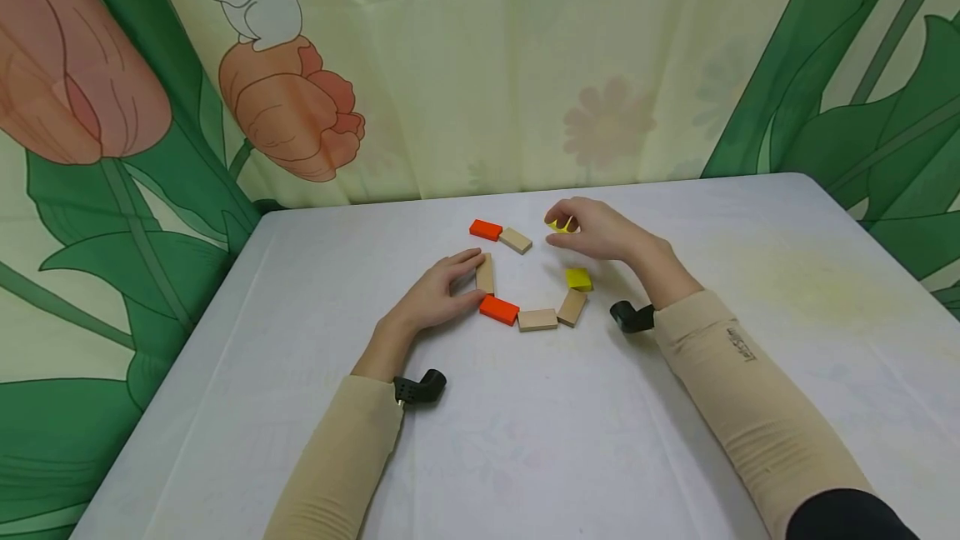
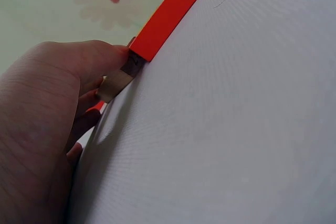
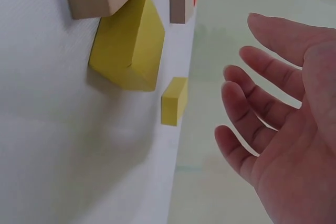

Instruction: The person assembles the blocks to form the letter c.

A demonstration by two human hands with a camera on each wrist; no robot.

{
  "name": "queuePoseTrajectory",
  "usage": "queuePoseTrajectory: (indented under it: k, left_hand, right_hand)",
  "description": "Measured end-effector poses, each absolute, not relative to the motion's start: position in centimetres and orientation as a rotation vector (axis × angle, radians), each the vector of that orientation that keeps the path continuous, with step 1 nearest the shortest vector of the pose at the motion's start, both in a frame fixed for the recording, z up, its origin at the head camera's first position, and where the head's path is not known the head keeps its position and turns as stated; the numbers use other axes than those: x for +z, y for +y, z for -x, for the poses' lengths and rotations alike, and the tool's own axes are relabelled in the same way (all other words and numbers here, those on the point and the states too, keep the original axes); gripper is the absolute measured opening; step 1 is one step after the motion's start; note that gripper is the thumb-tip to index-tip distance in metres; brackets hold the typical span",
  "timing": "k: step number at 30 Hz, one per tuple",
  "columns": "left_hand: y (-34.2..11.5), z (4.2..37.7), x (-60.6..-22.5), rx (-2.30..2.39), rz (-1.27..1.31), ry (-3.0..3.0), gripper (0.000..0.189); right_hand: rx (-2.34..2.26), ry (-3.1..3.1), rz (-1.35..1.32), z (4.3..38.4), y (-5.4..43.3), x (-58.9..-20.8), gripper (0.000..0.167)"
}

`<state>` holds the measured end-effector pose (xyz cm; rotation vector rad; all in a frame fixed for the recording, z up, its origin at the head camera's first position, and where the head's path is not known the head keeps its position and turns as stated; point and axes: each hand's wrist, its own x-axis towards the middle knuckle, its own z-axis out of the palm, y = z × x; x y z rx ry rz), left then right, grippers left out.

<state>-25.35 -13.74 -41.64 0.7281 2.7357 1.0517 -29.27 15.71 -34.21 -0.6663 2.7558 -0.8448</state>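
Note:
Wooden and coloured blocks lie in an unfinished ring on the white tabletop. My left hand rests at the left side, fingers by the plain upright-lying wooden block and thumb touching the end of a red block. My right hand hovers over a yellow block, partly hidden by it in the head view; its fingers are loosely bent and hold nothing. Nearer stands another yellow block, touching a wooden block. A further wooden block lies at the front.
At the back, a second red block touches a wooden block. A printed curtain hangs behind the table. Each wrist wears a black camera, such as the left one.

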Motion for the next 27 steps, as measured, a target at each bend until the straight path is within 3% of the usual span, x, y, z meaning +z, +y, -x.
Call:
queuePoseTrajectory:
  k: [27]
  left_hand:
    - [-13.7,25.3,-41.5,1.018,-0.713,2.737,0.065]
  right_hand:
    - [-0.860,2.746,0.707,30.7,12.5,-33.9,0.040]
